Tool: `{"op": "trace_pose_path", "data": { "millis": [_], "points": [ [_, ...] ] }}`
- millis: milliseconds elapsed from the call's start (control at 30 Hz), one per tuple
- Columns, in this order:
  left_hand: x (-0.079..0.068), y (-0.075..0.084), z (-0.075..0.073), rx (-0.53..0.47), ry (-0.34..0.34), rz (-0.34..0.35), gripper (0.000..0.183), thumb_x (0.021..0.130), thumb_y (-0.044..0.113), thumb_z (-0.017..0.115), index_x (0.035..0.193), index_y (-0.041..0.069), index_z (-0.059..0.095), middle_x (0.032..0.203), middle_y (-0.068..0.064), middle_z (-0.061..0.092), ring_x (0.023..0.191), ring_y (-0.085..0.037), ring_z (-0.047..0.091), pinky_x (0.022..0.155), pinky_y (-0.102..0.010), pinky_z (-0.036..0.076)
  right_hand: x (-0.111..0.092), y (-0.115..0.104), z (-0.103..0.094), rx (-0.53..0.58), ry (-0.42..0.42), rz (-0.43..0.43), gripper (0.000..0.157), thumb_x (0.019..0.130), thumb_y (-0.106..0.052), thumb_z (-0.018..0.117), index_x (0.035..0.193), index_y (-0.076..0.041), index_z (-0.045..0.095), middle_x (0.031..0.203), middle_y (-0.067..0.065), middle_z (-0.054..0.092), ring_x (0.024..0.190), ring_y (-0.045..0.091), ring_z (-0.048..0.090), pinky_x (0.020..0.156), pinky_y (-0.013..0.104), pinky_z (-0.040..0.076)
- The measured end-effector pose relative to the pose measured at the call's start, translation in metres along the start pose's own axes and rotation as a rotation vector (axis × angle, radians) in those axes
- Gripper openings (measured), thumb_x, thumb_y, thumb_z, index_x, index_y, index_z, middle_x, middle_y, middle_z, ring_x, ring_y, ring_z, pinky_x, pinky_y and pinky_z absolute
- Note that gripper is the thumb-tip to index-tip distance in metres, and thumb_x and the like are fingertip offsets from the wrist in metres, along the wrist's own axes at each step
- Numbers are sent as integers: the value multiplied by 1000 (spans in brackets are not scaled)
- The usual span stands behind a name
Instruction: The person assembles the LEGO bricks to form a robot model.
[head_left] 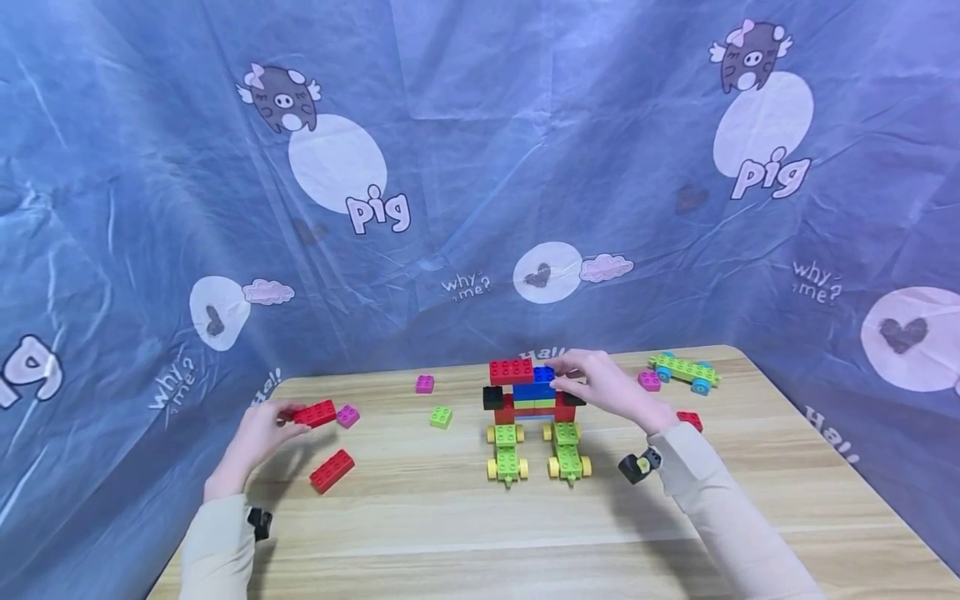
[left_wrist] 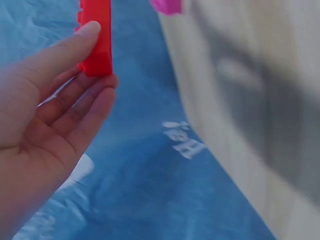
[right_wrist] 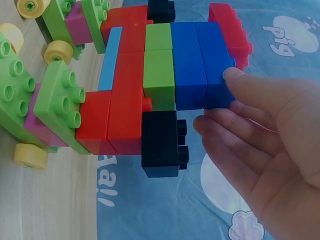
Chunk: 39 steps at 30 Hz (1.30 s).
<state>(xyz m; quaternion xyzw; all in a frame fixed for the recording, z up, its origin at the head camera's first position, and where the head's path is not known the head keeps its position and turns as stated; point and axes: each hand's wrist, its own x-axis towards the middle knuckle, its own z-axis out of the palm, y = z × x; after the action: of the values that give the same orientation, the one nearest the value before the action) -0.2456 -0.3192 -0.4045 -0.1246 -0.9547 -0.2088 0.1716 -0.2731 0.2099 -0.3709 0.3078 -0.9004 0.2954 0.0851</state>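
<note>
My left hand (head_left: 253, 437) pinches one end of a long red brick (head_left: 315, 414) between thumb and fingers. In the left wrist view that red brick (left_wrist: 98, 40) stands on end, studs facing left. At centre is a wheeled model of stacked bricks, with green wheeled bases (head_left: 507, 461), red bricks and black side bricks (head_left: 492, 397). My right hand (head_left: 600, 385) is at its top right. There, thumb and fingertips pinch the end of the upper blue brick (right_wrist: 215, 62). Another red brick (head_left: 512, 371) sits on the model's top left.
A second long red brick (head_left: 332, 471) lies near my left hand. Loose on the wooden table (head_left: 420, 533) are pink bricks (head_left: 425, 384) and a green brick (head_left: 441, 417). Back right stand a green car base (head_left: 684, 371) with blue wheels and a red brick (head_left: 689, 421). Patterned blue cloth (head_left: 465, 167) hangs behind.
</note>
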Motion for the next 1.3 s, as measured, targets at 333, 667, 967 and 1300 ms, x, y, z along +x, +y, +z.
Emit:
{"op": "trace_pose_path", "data": {
  "millis": [333, 667, 967, 1300],
  "points": [
    [26, 39, 0, -103, 56, 119, 36, 70, 12, 81, 102, 0, 69, 92, -14, 71, 83, -28, 66, 77, -42, 56, 0, 0, -1, 20, -20, 12, 35, 89, -23, 63, 120, -7, 62, 110, 10, 69, 100, 24, 66, 85, 37, 56],
    [40, 86, 0, -176, 5, 161, 35, 72, 15, 80, 104, 7, 70, 96, -7, 71, 88, -23, 67, 81, -41, 57, 0, 1, -3, 3, -30, -18, 36, 89, -22, 63, 121, -5, 62, 108, 9, 69, 99, 23, 66, 86, 38, 56],
    [50, 112, 9, -234, 4, 166, 36, 71, 20, 81, 105, 13, 71, 95, -2, 70, 88, -20, 66, 81, -40, 57, -1, 3, -2, 6, 8, -35, 33, 88, -22, 65, 117, -7, 65, 107, 7, 70, 97, 21, 67, 85, 37, 56],
    [65, 134, 19, -348, 32, 226, 35, 69, 19, 82, 102, 12, 72, 94, -3, 71, 84, -15, 68, 77, -26, 57, -2, 6, -2, 4, 25, -17, 30, 87, -25, 66, 114, -11, 67, 106, 5, 71, 96, 18, 67, 85, 36, 56]
  ]
}}
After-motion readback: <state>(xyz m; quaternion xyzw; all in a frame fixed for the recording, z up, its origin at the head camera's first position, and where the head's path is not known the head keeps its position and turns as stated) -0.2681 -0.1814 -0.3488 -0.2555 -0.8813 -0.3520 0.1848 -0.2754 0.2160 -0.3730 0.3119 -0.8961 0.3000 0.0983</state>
